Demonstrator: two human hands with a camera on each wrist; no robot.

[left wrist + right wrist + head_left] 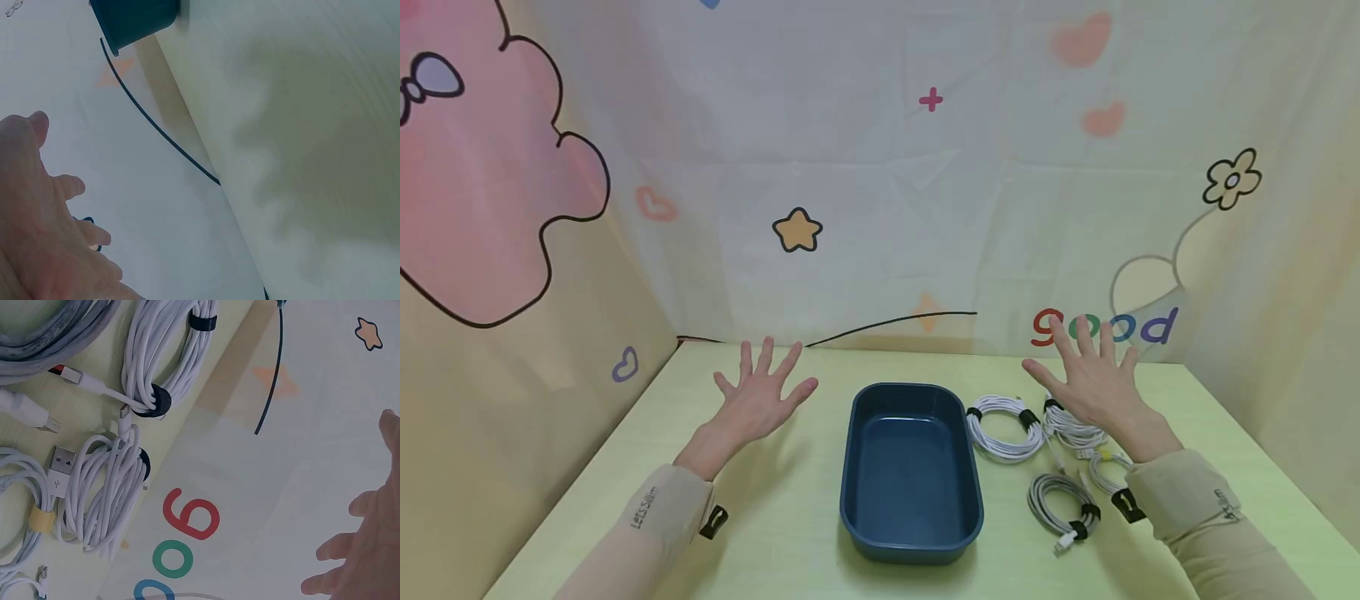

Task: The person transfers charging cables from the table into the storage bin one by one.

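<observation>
My left hand (748,406) hovers over the table's left side with its fingers spread, holding nothing. Over the right side my right hand (1099,385) is raised too, fingers spread and free of any object. Between them stands a dark blue rectangular bin (912,475). To its right lie several coiled cables: a white cable (1006,429) with black straps by the bin's rim, another white cable (1071,427) partly hidden under my right hand, a grey cable (1060,505) nearer the front, and a thin cable with a yellow tie (42,520), seen close in the right wrist view.
The pale table (760,525) ends at a printed cloth backdrop (865,167) behind, with further cloth at both sides. A black clip (714,522) hangs at the left cuff and another black clip (1127,505) at the right cuff.
</observation>
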